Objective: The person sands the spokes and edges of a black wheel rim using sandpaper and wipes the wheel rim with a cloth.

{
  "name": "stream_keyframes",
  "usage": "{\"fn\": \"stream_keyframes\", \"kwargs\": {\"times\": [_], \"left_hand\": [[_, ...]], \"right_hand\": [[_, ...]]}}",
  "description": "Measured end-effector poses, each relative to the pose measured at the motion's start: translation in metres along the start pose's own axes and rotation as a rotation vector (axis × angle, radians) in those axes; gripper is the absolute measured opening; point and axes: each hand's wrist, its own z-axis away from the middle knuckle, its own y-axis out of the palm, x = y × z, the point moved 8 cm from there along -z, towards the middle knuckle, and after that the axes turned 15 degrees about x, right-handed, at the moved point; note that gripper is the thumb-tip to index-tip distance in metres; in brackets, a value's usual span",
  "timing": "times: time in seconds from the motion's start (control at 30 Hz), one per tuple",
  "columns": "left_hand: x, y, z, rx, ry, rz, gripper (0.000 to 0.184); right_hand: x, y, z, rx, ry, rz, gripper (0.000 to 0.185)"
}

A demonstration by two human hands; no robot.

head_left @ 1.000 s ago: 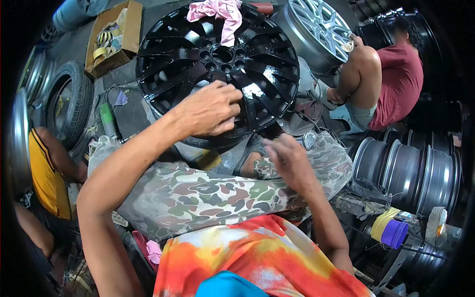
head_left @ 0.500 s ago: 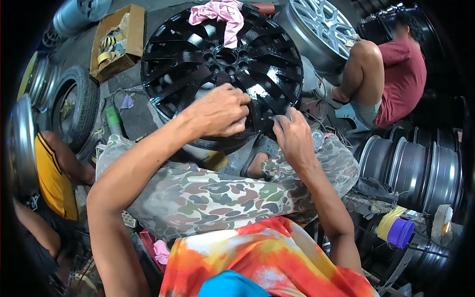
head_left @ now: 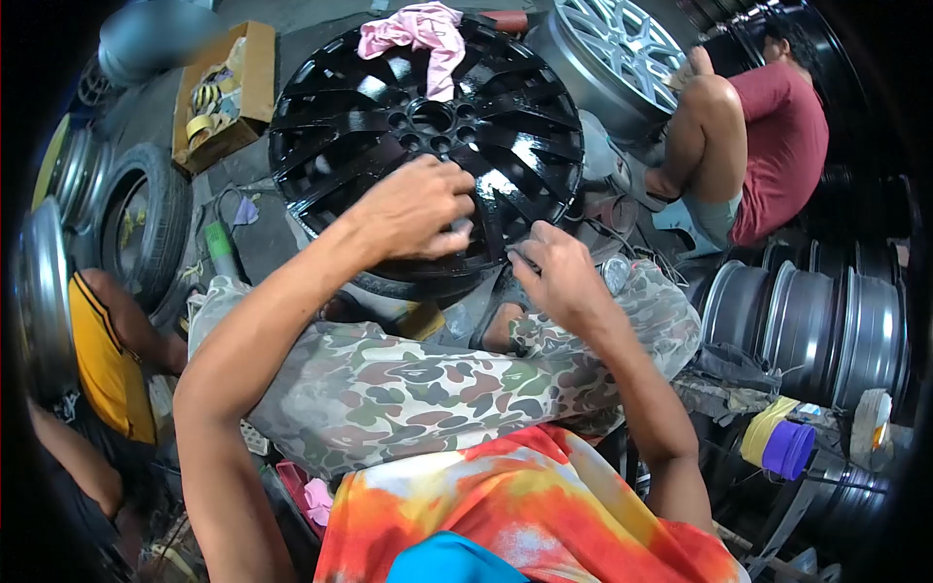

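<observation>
A glossy black alloy wheel (head_left: 335,117) lies face up in front of my knees. My left hand (head_left: 418,209) is over its near spokes with the fingers curled inward; whatever may be inside them is hidden. At the wheel's near right edge is my right hand (head_left: 564,277), thumb and fingers pinched together, and anything between the tips is too small to make out. A pink cloth (head_left: 428,34) is draped across the far side of the wheel, hanging toward its hub.
A cardboard box (head_left: 258,83) with tape rolls stands at the far left, near a tire (head_left: 151,219). A silver wheel (head_left: 564,73) leans beyond, beside a seated person in a maroon shirt (head_left: 782,146). Several rims (head_left: 797,325) line the right. Another person's yellow shorts (head_left: 112,364) show at left.
My right hand has moved left and slightly toward me, closer to my left hand. My left hand stays over the near spokes, and the whole view has shifted a little.
</observation>
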Motion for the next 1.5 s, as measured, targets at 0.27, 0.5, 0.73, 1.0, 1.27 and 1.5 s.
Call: {"fn": "stream_keyframes", "kwargs": {"times": [0.27,0.5,0.73,1.0,1.27,1.5], "left_hand": [[0.064,-0.038,0.000,-0.157,-0.263,0.032,0.029],[0.163,-0.076,0.028,-0.379,-0.619,0.016,0.041],[0.198,-0.061,0.018,-0.396,-0.847,0.023,0.082],[0.224,-0.030,-0.026,-0.307,-0.779,0.123,0.033],[0.151,-0.025,-0.039,0.105,-0.401,0.769,0.027],[0.109,-0.077,0.022,-0.389,-0.580,1.307,0.049]], "right_hand": [[-0.126,-0.114,0.031,-0.299,0.185,0.177,0.022],[-0.257,-0.075,-0.008,0.114,0.476,0.042,0.035],[-0.332,-0.040,-0.053,0.122,0.463,0.135,0.037],[-0.321,-0.019,-0.079,0.195,0.508,0.132,0.042],[-0.346,-0.005,-0.065,0.225,0.459,0.101,0.038],[-0.357,-0.015,-0.059,0.270,0.462,-0.057,0.028]]}}
